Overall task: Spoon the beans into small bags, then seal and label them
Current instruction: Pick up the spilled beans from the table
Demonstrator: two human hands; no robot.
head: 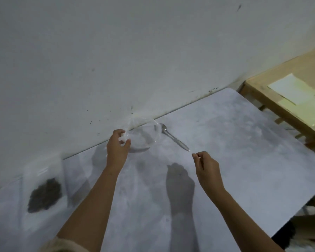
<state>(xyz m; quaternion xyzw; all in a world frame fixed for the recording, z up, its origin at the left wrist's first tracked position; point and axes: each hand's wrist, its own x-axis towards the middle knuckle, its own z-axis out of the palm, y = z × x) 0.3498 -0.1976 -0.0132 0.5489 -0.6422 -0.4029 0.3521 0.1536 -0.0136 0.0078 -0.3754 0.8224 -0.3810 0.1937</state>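
Glossy metal spoon (173, 138), clear shiny plastic bowl (144, 136), matt mottled grey tabletop (235, 160), pale wood bench (284, 99).

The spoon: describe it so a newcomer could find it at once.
On the grey table, follow the far edge by the wall to the clear bowl. The spoon lies just right of it, handle pointing toward the right hand. It alone is shiny metal; the bowl and the bag held over it are see-through.

Open tabletop (244, 151) right of spoon (173, 138)
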